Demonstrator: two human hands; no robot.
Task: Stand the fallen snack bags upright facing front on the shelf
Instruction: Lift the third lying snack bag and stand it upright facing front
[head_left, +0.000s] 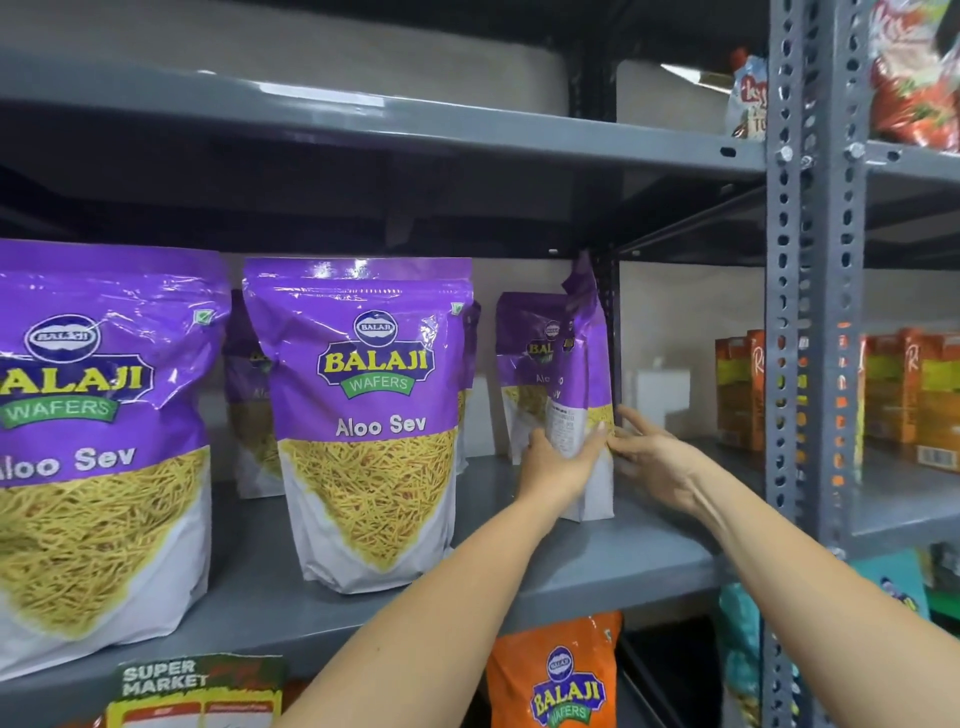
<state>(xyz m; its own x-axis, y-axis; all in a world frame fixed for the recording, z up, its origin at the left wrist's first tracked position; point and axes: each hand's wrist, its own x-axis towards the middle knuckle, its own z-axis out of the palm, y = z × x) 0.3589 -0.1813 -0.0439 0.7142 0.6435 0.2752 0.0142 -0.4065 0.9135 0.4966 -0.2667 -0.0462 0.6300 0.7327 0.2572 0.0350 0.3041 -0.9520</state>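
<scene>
The left hand (558, 457) cups the lower left face of a glossy purple-and-white plastic snack pouch (584, 395), fingers wrapped on it; the right hand (652, 457) lies open, fingers spread against the pouch's right edge, steadying rather than gripping. The pouch stands near the right end of the grey metal shelf (597, 561), turned edge-on, not yet facing front, with another purple pouch just behind. Further left, two front-facing purple pouches (363, 415) already stand upright. The film looks slick and crinkly, the contents light and loose, so holding low at both sides should turn it best.
</scene>
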